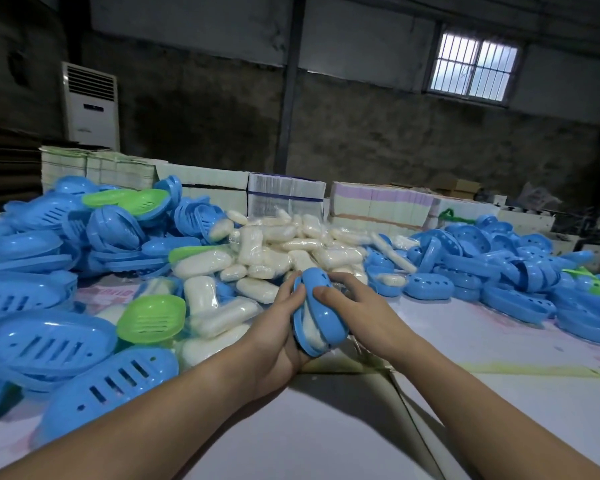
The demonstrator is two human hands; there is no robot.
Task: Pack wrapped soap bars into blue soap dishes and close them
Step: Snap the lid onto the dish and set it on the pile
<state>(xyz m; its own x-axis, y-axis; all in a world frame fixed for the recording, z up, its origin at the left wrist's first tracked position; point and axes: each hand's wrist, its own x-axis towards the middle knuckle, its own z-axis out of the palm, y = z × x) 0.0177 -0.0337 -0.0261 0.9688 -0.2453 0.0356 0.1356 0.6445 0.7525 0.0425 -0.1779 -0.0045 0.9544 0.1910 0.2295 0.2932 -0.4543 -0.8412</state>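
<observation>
Left hand: the left hand cups a blue soap dish from the left and from below, fingers curled around its edge, thumb lying along the upper rim.
Right hand: the right hand grips the same dish from the right, thumb pressed on the top shell and fingers wrapped behind it.
Held dish: it sits between both hands just above the table, tilted on its side; its two blue halves are partly apart, and a pale wrapped soap bar shows in the gap.
Forearms: both bare forearms reach in from the bottom edge and meet at the dish.
Table: a pale work table with faint pink and yellow-green stains.
Soap pile: a heap of wrapped soap bars in clear film lies just beyond the hands, at the middle of the table.
Left pile: many blue slotted dish halves are stacked to the left, with a green soap dish half near the soap and another green one farther back.
Right pile: blue dish halves with round holes are heaped to the right, well apart from the hands.
Behind the table: stacks of flat cartons line the far edge.
Room: a white standing air conditioner stands at the left against a dark wall, and a barred window is at the upper right.
</observation>
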